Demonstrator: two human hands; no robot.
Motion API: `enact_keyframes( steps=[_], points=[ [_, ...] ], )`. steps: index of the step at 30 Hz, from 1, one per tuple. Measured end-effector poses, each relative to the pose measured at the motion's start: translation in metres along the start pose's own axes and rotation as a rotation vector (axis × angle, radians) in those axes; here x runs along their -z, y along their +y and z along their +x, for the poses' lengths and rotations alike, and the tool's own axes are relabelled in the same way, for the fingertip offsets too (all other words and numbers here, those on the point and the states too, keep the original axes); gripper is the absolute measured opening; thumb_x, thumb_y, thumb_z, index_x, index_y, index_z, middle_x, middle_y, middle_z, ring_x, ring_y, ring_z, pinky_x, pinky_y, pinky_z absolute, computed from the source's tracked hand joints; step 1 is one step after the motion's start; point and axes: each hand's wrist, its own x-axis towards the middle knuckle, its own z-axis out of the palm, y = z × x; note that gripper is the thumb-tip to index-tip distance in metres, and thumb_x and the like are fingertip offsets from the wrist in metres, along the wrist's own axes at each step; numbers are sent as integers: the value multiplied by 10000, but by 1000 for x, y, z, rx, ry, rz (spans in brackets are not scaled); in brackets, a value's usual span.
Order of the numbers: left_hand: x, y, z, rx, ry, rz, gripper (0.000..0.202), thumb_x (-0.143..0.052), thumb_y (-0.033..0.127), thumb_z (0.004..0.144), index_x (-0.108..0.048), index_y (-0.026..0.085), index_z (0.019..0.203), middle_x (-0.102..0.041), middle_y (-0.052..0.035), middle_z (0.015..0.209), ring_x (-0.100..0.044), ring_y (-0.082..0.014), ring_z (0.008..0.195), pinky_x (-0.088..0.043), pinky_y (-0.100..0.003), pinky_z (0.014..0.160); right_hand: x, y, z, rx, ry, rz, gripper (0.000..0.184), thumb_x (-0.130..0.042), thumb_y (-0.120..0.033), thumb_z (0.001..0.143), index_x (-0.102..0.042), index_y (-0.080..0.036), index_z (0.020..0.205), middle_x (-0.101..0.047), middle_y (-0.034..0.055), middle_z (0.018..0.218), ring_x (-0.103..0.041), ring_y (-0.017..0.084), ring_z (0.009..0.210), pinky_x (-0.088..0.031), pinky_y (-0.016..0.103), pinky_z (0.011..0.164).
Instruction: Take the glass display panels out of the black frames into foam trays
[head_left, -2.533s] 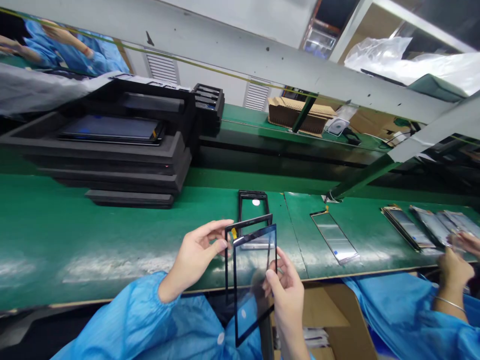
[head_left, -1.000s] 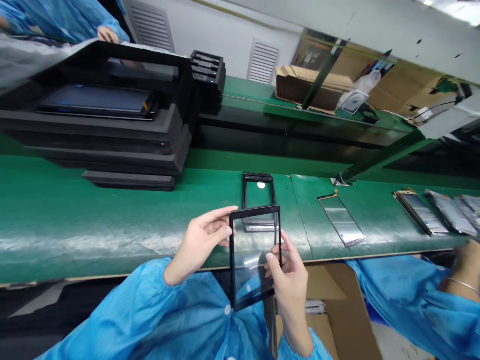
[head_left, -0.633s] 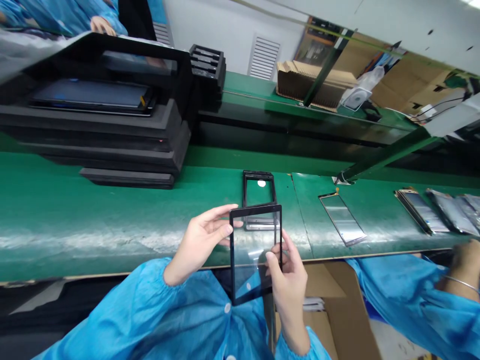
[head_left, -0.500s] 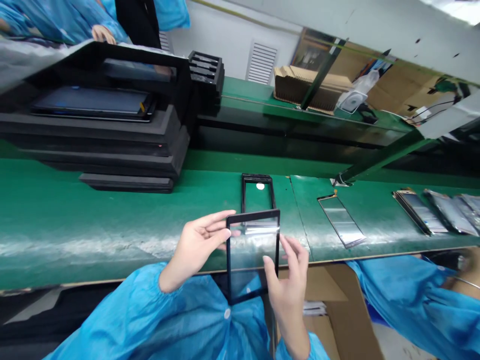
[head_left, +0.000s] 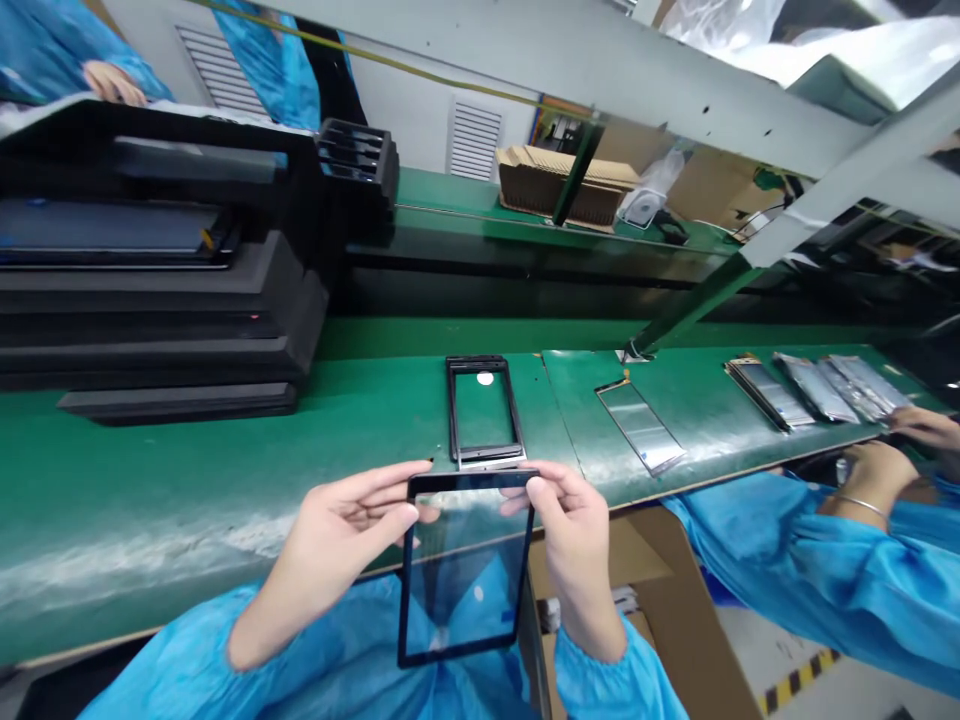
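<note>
A black-framed glass panel [head_left: 469,570] is held upright in front of my body, and my blue sleeves and coat show through its clear middle. My left hand [head_left: 360,530] pinches its upper left corner, thumb on the near face. At the upper right corner my right hand [head_left: 570,520] grips it the same way, some fingers showing behind the glass. Just beyond the panel, black rectangular frames [head_left: 517,415] lie stacked on the green bench [head_left: 375,420]. A white round spot shows within their opening.
Black foam trays [head_left: 262,310] stand stacked at left, a dark screen [head_left: 105,225] on top. To the right lie a loose glass panel [head_left: 641,428] and several stacked panels [head_left: 780,390]. A co-worker's hands [head_left: 885,470] are at far right. Below is a cardboard box [head_left: 675,610].
My right hand has shifted from the panel's right side up to its upper right corner. The panel appears lower and further left, and the whole view has swung right.
</note>
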Motion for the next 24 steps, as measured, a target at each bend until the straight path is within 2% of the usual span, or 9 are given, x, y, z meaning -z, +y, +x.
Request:
enact_keyframes(
  steps=[6,10,13,15,17,19,20,22,24],
  points=[
    [3,-10,2,5,22,25,410,-912,416,805,-857,236,1169,-864,-112,836,-845,-276,751,-679,-245,610,-5,-3,0,7,43,17,242,-797,-428,886,-804,-190,927,-814,58,644,-809,249,574,-649,317,589],
    [5,-6,3,-33,8,97,375,-854,424,861,-848,238,1186,-869,-116,894,-846,-286,752,-676,-260,596,-5,-3,1,18,59,23,239,-803,-420,884,-797,-184,925,-820,56,660,-794,227,535,-650,298,566],
    [2,6,5,-247,-23,374,320,-801,391,893,-851,280,1189,-801,-123,1298,-798,-344,1123,-682,-332,841,-12,0,-1,-15,-16,22,259,-798,-436,893,-803,-183,945,-831,57,698,-807,223,582,-667,305,610],
    [-4,15,7,-388,-108,617,419,-819,359,862,-815,328,1280,-720,-81,1454,-699,-358,1311,-609,-369,1026,-19,3,-2,-59,-113,39,288,-825,-451,867,-801,-186,977,-836,48,719,-819,233,630,-677,320,641],
    [-10,24,9,-387,-283,757,562,-797,311,870,-719,365,1424,-813,-52,1278,-777,-314,1152,-615,-340,965,-23,6,-2,-117,-211,81,349,-882,-474,803,-791,-194,990,-827,27,696,-816,236,632,-674,324,646],
    [-12,29,11,-265,-434,756,578,-708,265,930,-643,360,1496,-858,-1,972,-809,-242,825,-621,-284,770,-17,7,1,-173,-303,87,405,-905,-517,771,-801,-195,993,-844,41,748,-825,241,679,-669,322,685],
    [-11,30,12,-189,-460,714,533,-660,255,960,-638,344,1485,-849,14,902,-784,-216,721,-606,-270,708,-10,8,3,-198,-340,61,412,-886,-549,791,-816,-192,984,-859,63,820,-834,242,729,-665,319,720],
    [-7,28,10,-48,-394,567,411,-614,297,994,-646,290,1403,-852,-11,945,-756,-193,655,-590,-261,637,10,10,8,-247,-390,-22,435,-798,-606,877,-847,-185,979,-869,105,946,-843,246,830,-655,312,786],
    [-1,23,7,64,-244,389,356,-636,382,990,-615,251,1321,-850,-66,1040,-755,-192,657,-567,-249,552,31,14,11,-301,-385,-59,481,-731,-643,925,-854,-178,941,-866,117,899,-840,243,794,-651,306,762]
  ],
)
